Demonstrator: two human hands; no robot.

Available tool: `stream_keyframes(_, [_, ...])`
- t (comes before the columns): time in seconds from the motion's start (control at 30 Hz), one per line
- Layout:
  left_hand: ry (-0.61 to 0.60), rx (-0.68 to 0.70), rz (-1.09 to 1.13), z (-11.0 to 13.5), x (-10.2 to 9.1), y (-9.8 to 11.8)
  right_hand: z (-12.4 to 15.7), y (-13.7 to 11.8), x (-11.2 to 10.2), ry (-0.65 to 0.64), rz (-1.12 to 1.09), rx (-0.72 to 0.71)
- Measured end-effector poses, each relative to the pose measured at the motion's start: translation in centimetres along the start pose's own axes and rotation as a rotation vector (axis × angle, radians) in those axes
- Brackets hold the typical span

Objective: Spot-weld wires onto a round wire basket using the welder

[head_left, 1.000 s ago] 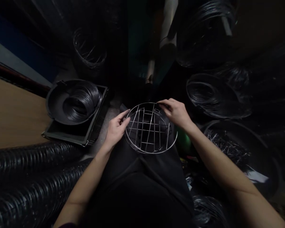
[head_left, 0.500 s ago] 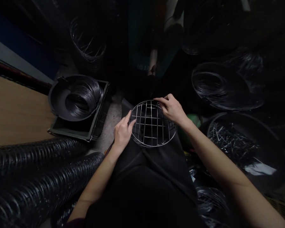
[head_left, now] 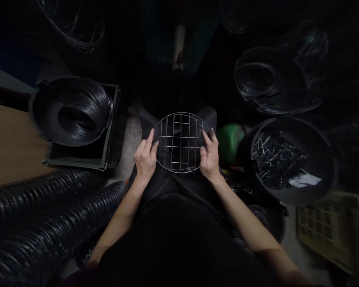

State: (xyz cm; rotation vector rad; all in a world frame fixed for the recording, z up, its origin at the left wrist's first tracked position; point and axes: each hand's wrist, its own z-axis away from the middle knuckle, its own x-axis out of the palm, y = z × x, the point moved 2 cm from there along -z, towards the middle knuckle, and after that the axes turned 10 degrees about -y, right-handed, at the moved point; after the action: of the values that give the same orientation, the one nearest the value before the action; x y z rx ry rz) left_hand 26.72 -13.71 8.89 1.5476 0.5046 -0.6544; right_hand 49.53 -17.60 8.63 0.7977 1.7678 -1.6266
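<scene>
A round wire rack (head_left: 179, 142) with a square grid lies flat on my lap, over a dark cloth. My left hand (head_left: 145, 159) grips its left rim, thumb and fingers closed on the wire ring. On the opposite rim my right hand (head_left: 210, 157) holds the ring the same way. Both forearms reach in from the bottom of the view.
A black basin (head_left: 40, 119) with a coil of wire rings sits in a black crate at the left. A black tub (head_left: 317, 191) of short metal pieces stands at the right, a green object (head_left: 229, 137) beside it. Stacked wire rings lie lower left. More wire coils fill dark basins behind.
My right hand has slid from the rack's far rim down to its right side. The rack has tipped from tilted to flat on my lap, and the view has dropped lower.
</scene>
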Motion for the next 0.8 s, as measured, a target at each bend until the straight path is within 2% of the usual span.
stream_keyframes(0.1, [0.027, 0.009, 0.021, -0.1, 0.4, -0.7, 0.5, 0.0, 1.1, 0.064, -0.091, 0.044])
stream_keyframes(0.27, [0.005, 0.061, 0.003, -1.8, 0.1, -1.1, 0.9, 0.0, 1.1, 0.104, -0.265, 0.139])
stream_keyframes(0.47, [-0.197, 0.148, 0.147, -3.5, -0.1, -0.9, 1.6, -0.2, 2.3, 0.248, -0.35, 0.179])
stream_keyframes(0.67, [-0.354, 0.179, 0.084, -4.9, -0.5, -1.8, 2.6, -1.9, 4.9, 0.346, -0.385, 0.271])
stream_keyframes(0.73, [-0.384, 0.18, 0.094, -5.4, -0.4, -2.3, 3.0, -1.6, 4.6, 0.353, -0.411, 0.298])
stream_keyframes(0.8, [-0.383, 0.162, 0.128, -5.8, -0.2, -2.6, 2.9, -0.4, 3.2, 0.327, -0.426, 0.282])
